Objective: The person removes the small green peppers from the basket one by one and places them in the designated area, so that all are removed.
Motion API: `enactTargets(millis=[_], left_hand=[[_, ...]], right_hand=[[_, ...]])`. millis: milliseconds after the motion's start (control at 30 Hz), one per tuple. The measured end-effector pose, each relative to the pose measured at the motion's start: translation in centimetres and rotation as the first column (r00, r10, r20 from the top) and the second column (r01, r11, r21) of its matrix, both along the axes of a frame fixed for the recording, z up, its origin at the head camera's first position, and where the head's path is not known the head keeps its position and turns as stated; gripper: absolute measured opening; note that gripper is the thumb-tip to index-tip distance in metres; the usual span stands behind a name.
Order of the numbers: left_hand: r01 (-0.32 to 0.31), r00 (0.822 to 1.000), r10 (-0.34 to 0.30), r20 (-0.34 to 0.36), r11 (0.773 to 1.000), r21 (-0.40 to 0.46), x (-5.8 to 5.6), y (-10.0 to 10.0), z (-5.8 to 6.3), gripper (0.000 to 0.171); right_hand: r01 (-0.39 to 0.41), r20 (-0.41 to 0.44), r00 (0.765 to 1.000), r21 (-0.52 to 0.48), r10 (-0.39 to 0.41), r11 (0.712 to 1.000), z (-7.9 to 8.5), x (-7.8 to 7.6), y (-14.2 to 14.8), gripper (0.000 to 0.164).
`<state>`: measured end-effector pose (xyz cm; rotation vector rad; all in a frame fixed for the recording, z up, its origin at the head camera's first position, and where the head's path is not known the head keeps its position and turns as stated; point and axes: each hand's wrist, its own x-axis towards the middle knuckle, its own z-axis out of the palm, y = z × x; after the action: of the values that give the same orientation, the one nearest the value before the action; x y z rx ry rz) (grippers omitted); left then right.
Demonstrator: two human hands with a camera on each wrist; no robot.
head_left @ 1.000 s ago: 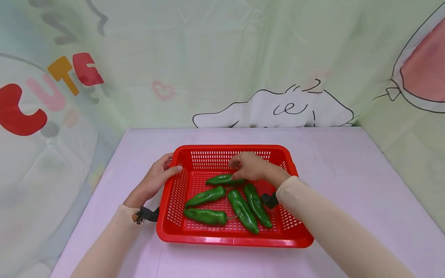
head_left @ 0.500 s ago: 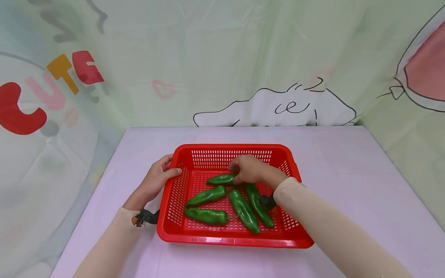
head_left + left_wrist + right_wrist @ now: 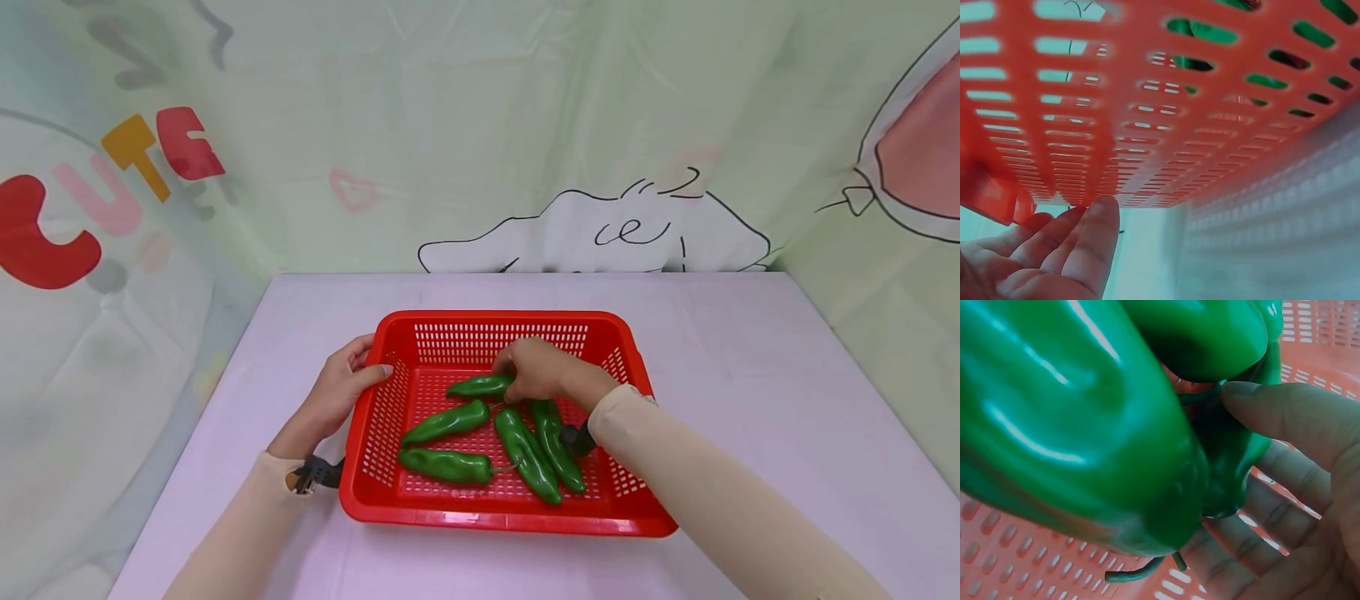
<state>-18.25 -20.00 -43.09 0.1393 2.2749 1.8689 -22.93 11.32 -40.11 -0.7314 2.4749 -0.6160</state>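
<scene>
A red plastic basket with slotted walls holds several green chili peppers. My left hand grips its left rim, thumb lapping over the inside and fingers outside; in the left wrist view those fingers lie along the outer slotted wall. Inside the basket, my right hand holds the right end of the farthest green chili pepper, hiding that end. The right wrist view shows the thumb on one side and the other fingers behind, while a nearer pepper blocks part of the view.
The basket stands on a pale lilac tabletop. A light printed curtain rises behind the table and at both sides. Dark wrist mounts sit at the sleeve cuffs, the right one close over the rightmost pepper.
My right hand has sunk slightly and covers more of the farthest pepper's right end. The rightmost pepper has shifted a little near the right wrist mount. My left hand keeps its place.
</scene>
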Motion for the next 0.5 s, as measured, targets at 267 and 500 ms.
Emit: enactTargets(millis=[267,500], left_hand=[[0.003,1.0,-0.003,0.009,1.0,0.027,0.22,0.12,0.12,0.061],[0.003,1.0,-0.003,0.014,0.999,0.035,0.22,0.14,0.18,0.06]], right_hand=[[-0.01,-0.01,1.0,0.003,0.011,1.0,-0.09,0.07,0.06,0.021],[0.007,-0.014,1.0,-0.004,-0.007,1.0,0.06,0.18,0.07,0.023]])
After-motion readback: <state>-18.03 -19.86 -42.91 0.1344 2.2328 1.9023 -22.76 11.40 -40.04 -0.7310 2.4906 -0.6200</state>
